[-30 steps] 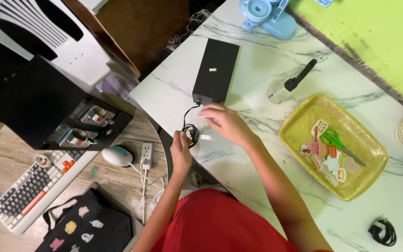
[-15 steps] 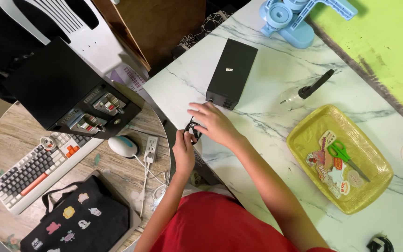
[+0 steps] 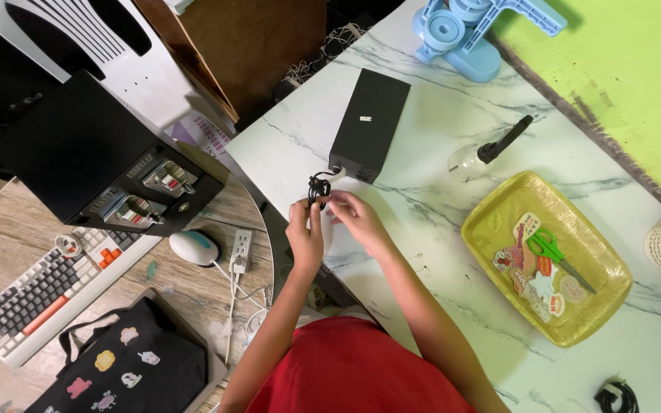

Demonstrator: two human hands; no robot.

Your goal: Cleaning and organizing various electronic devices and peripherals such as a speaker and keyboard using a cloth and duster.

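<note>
A small bundle of black cable (image 3: 317, 186) is pinched between my two hands just above the near-left corner of the white marble table (image 3: 437, 229). My left hand (image 3: 304, 231) grips it from below and my right hand (image 3: 350, 216) holds it from the right. The cable runs to a flat black box (image 3: 369, 124) lying on the table just beyond my hands. My arms come up from a red shirt at the bottom of the view.
A yellow tray (image 3: 491, 222) with green scissors (image 3: 551, 249) and stickers sits right. A black pen in a clear holder (image 3: 491, 151), a blue plastic stand (image 3: 468, 38) and another black cable (image 3: 615, 398) are on the table. A keyboard (image 3: 40, 284), mouse (image 3: 194, 248) and black bag (image 3: 124, 367) lie on the round wooden table at left.
Both hands have come together on the cable bundle and lifted it slightly at the table corner; my right hand pulled back from near the black box. The view shifted.
</note>
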